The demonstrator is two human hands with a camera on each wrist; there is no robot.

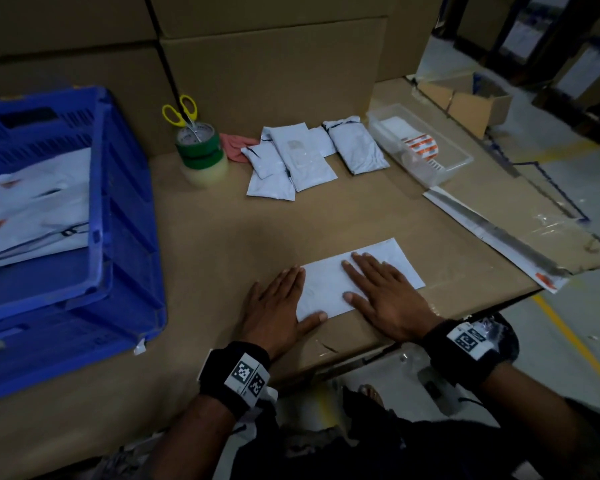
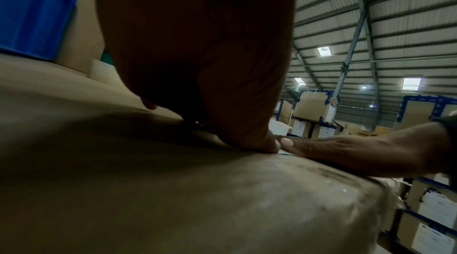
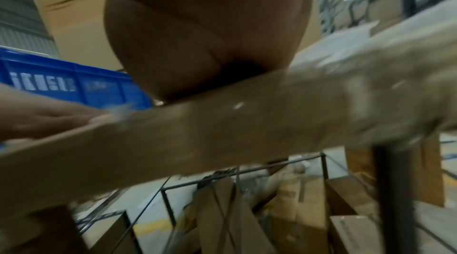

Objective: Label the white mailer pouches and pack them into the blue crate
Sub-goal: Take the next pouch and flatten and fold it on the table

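Observation:
A flat white mailer pouch (image 1: pixel 329 282) lies on the cardboard tabletop (image 1: pixel 205 244) near its front edge. My left hand (image 1: pixel 278 306) lies flat at the pouch's left end, thumb on its near corner. My right hand (image 1: pixel 378 292) presses flat on the pouch's right half, fingers straight. Several more white pouches (image 1: pixel 298 157) lie in a loose pile at the back of the table. The blue crate (image 1: pixel 125 216) stands at the left with labelled pouches (image 1: pixel 39 209) inside. In the left wrist view the left hand (image 2: pixel 247 137) meets the right hand (image 2: pixel 346 152) on the table.
Stacked tape rolls (image 1: pixel 201 154) with yellow scissors (image 1: pixel 182 110) stand behind, beside a pink cloth (image 1: pixel 232 147). A clear tray (image 1: pixel 420 147) holds a roll of orange labels (image 1: pixel 423 147). A backing strip (image 1: pixel 492 233) lies along the right edge. Cardboard boxes (image 1: pixel 271 71) wall the back.

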